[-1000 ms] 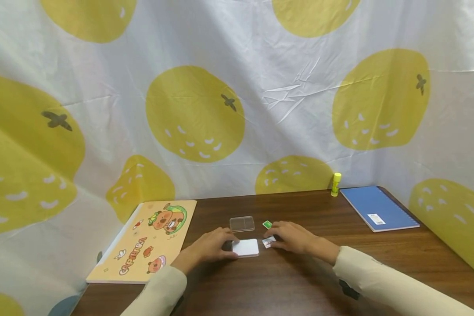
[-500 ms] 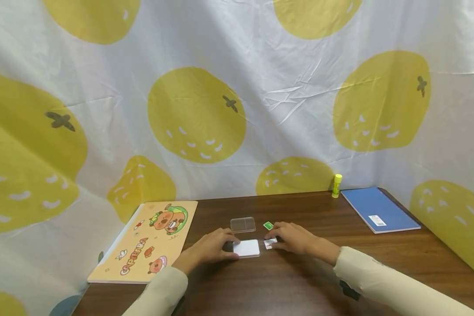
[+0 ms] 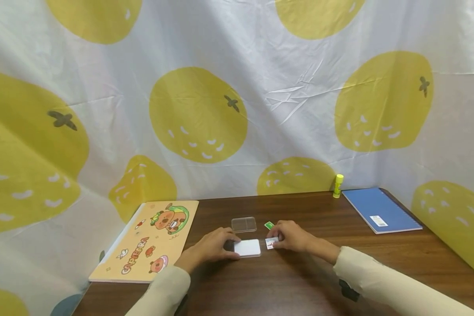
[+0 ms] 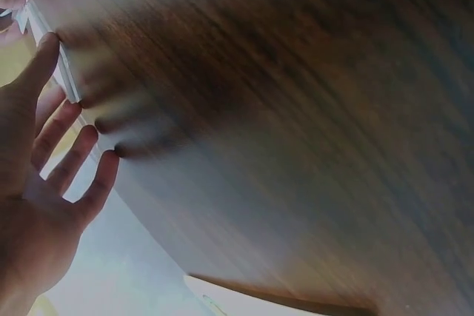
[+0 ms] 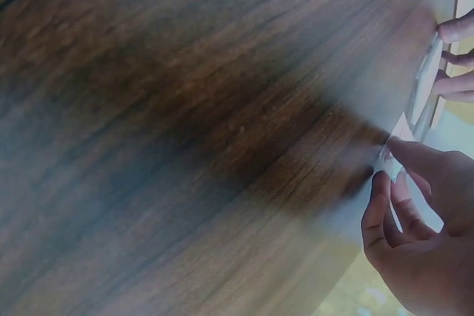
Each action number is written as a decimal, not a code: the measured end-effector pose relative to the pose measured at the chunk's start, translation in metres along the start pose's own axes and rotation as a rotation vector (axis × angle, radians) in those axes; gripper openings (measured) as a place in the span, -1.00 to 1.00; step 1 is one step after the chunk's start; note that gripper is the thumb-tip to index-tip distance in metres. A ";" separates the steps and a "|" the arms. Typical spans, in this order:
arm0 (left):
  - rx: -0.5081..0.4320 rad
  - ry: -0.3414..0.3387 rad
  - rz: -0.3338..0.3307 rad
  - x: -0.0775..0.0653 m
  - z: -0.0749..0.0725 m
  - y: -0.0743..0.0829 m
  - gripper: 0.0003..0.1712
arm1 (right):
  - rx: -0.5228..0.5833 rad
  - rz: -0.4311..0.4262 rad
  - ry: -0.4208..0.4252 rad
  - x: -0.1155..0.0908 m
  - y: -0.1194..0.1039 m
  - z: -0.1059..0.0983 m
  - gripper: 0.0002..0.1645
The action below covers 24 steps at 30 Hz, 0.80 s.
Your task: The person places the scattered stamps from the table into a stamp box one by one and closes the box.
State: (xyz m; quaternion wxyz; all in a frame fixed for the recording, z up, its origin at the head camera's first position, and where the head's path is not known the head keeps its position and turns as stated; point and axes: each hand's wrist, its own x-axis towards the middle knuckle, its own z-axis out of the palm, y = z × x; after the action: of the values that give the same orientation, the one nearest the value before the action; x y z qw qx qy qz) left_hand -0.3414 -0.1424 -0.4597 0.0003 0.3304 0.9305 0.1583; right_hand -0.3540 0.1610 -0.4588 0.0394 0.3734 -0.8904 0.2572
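Observation:
In the head view, a shallow clear plastic case (image 3: 248, 248) with a white stack inside lies on the table. My left hand (image 3: 216, 245) holds its left side between thumb and fingers, the other fingers spread in the left wrist view. Just right of the case is a small white card with reddish print (image 3: 270, 244). My right hand (image 3: 293, 236) pinches this card at its right edge with thumb and fingertips, also visible in the right wrist view. A small green card (image 3: 269, 225) lies behind the right fingers, partly covered by them.
Behind the case lies a clear plastic lid (image 3: 243, 224). A cartoon-covered folder (image 3: 154, 245) is at the left. At the back right stand a yellow glue stick (image 3: 337, 186) and, lying flat, a blue notebook (image 3: 379, 208). A fruit-patterned curtain (image 3: 292, 118) borders the table.
My right fingers have drawn together on the small printed card, which now shows more of its face. The left hand has stayed at the case. The view has shifted slightly.

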 end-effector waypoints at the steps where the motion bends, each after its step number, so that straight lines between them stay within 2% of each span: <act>1: -0.007 -0.001 -0.002 0.000 0.000 0.000 -0.43 | 0.001 0.003 -0.003 0.000 0.000 0.000 -0.83; 13: -0.046 0.015 -0.015 0.004 -0.003 0.002 -0.44 | 0.107 -0.026 -0.018 0.007 -0.004 -0.008 -0.81; 24: -0.066 0.008 -0.016 0.004 -0.002 0.003 -0.46 | 0.190 -0.005 -0.037 0.015 -0.018 -0.016 -0.81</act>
State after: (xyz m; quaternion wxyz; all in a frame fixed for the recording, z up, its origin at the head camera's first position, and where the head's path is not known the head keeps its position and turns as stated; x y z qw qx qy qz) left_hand -0.3432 -0.1380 -0.4568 0.0089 0.3223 0.9273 0.1904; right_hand -0.3545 0.1483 -0.4337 -0.0122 0.3826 -0.8615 0.3335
